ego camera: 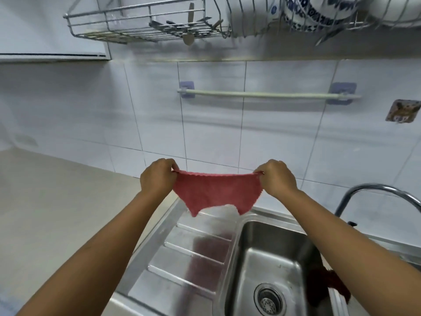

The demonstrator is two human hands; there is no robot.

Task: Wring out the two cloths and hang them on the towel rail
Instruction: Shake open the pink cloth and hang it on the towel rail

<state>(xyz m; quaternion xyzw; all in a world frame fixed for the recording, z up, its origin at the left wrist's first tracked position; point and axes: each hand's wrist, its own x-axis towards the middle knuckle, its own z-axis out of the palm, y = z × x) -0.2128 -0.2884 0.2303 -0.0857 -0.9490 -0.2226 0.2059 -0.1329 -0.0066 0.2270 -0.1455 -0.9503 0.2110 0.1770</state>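
Overhead, bare towel rail (268, 95); dish rack (148, 21).

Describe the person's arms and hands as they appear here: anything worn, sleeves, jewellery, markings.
Both forearms are bare right to the bottom edge of the picture; no sleeve shows. The left hand and right hand wear no gloves, and no watch, bracelet or ring is visible. No markings show, though the picture is slightly soft, so fine detail could be missed.

bright, even light | soft blur | glare on sink (200, 254) | edges bowed
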